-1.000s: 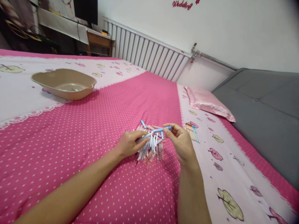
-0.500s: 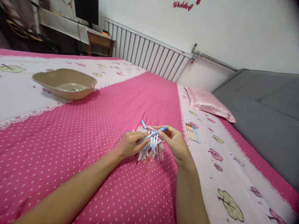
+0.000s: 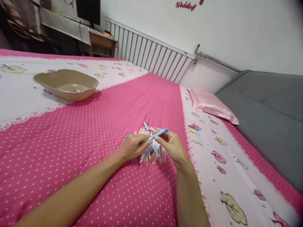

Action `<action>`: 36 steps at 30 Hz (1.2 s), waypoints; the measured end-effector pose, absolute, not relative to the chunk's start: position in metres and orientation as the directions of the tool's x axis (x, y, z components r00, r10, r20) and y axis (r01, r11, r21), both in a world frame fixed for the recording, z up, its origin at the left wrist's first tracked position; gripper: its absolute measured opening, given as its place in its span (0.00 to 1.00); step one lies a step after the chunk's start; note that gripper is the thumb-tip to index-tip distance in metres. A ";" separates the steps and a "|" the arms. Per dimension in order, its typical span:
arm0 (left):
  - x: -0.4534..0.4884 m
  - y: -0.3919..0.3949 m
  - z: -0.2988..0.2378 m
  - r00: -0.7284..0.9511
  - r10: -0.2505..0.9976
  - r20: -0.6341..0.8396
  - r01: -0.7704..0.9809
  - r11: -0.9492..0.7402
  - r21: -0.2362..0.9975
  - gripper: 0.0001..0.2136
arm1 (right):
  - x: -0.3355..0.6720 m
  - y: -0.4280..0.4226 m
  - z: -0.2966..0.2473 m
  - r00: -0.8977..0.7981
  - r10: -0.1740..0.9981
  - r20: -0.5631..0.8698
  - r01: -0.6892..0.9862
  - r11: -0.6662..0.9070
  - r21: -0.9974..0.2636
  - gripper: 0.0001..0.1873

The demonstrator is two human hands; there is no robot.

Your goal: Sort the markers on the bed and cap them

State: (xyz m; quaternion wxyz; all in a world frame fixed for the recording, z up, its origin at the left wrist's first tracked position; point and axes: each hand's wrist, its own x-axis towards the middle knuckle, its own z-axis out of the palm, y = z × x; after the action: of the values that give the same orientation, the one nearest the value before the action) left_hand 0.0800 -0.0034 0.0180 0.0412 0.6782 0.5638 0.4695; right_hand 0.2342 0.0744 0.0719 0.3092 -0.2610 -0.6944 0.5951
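Between both my hands is a blue pen (image 3: 161,132), tilted with its darker blue end up to the right. My left hand (image 3: 132,145) pinches its lower left part, and my right hand (image 3: 172,146) grips it nearer the blue end with thumb and fingers. Directly beneath lies a loose pile of pens and pen parts (image 3: 148,154), white, pink, pale blue and clear, partly hidden by my hands. A small blue pen piece (image 3: 145,126) pokes out at the pile's far side. To the right, several peach and blue pens (image 3: 195,135) lie side by side in a row.
A beige plastic basin (image 3: 71,94) stands on the bed at the left. The pink dotted bedspread (image 3: 94,132) lies under everything. A pink satin pillow (image 3: 210,105) rests by the grey headboard (image 3: 262,104). White railings (image 3: 151,50) and a desk (image 3: 99,39) are at the back.
My right hand has shifted slightly left along the blue pen, toward my left hand. My left hand keeps its hold almost unmoved.
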 end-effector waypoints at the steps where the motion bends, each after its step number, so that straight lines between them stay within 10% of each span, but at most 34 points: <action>1: 0.080 -0.003 0.018 -0.078 0.804 0.589 0.723 -0.361 0.589 0.13 | 0.234 0.074 0.072 -0.677 0.726 0.120 -0.003 0.160 -0.987 0.13; 36: 0.080 -0.005 0.016 0.026 0.831 0.556 0.807 -0.346 0.478 0.19 | 0.236 0.074 0.075 -0.728 0.680 0.082 0.037 0.158 -0.987 0.13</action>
State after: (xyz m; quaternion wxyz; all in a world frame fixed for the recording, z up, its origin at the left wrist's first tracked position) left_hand 0.0796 -0.0052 0.0163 0.0146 0.7162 0.5717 0.4000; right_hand 0.2362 0.0745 0.0750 0.2691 -0.2519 -0.7118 0.5979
